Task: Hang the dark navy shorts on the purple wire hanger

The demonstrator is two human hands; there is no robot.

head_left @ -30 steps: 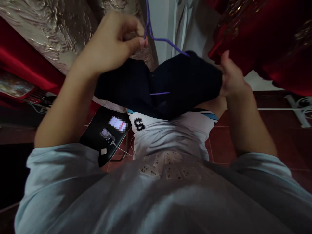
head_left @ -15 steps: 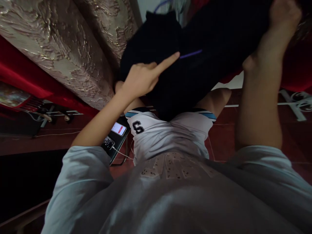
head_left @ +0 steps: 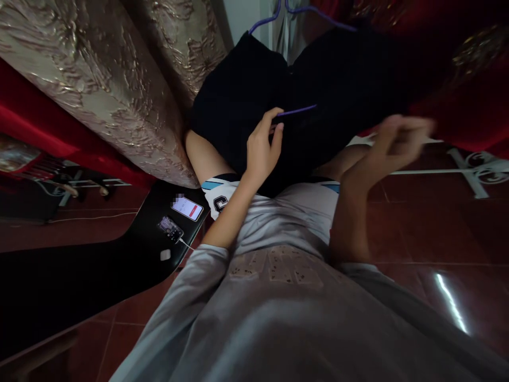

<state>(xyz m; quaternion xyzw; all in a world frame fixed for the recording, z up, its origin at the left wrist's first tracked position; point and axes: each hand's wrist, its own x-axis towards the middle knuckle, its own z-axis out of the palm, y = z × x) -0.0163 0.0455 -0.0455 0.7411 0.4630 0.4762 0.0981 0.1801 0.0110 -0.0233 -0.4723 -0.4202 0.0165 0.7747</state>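
A dark garment (head_left: 238,95) hangs in front of me on a purple hanger (head_left: 296,111), whose top wire shows above it (head_left: 266,21). My left hand (head_left: 262,146) is raised against the middle of the garment. Its fingers curl and pinch the fabric at the left end of the hanger's lower bar. My right hand (head_left: 400,135) is just below the garment's right edge. It is smeared by motion, so its fingers cannot be read, and it looks apart from the cloth.
A black table (head_left: 119,249) at lower left carries two lit phones (head_left: 187,208) and a white cable. A gold embossed curtain (head_left: 99,79) hangs at upper left, with red fabric (head_left: 469,106) at right. A white metal frame (head_left: 469,164) stands on the red tiled floor.
My right hand dropped from the garment's top right down to its lower edge and came off it. My left hand went from pointing to pinching at the hanger bar. The garment now hangs slightly lower.
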